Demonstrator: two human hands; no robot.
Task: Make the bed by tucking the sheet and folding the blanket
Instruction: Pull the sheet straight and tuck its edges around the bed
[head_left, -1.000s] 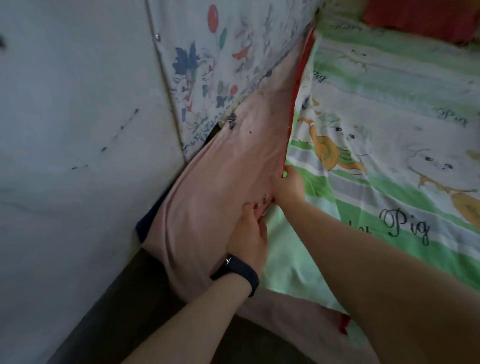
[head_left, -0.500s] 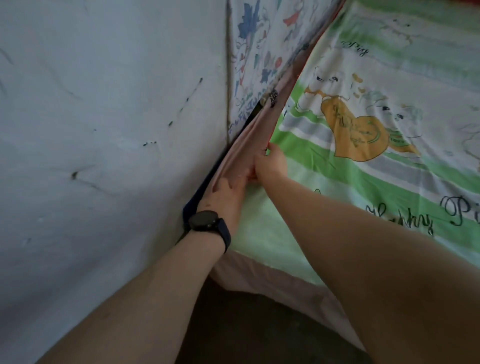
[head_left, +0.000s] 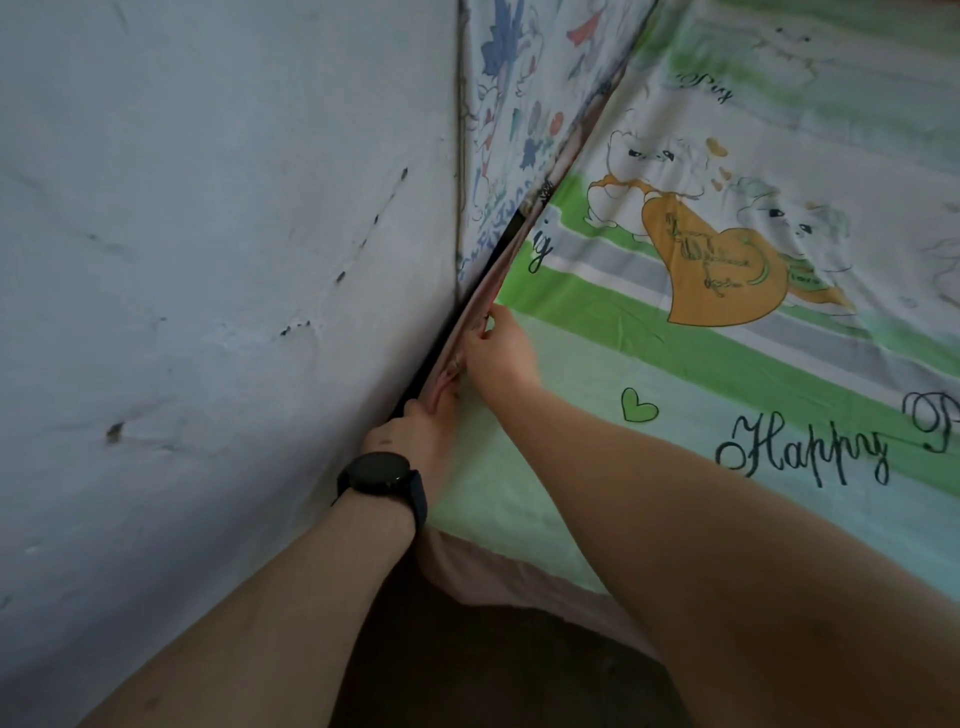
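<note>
Closest in, a round black wristwatch (head_left: 382, 475) sits on the left wrist. The left hand (head_left: 415, 431) is jammed down into the crack between the pale blue-grey plaster wall (head_left: 208, 260) and the bed. Its fingers are buried in the pink fabric underlayer (head_left: 493, 577), so tbh I can't tell if it's gripping anything. Just past it, the right hand (head_left: 501, 353) has curled fingers pinching the edge of the green-striped cartoon-print sheet (head_left: 675, 374), which lies flat across the bed right up to the wall. Further back hangs a white floral cloth (head_left: 519, 104).
</note>
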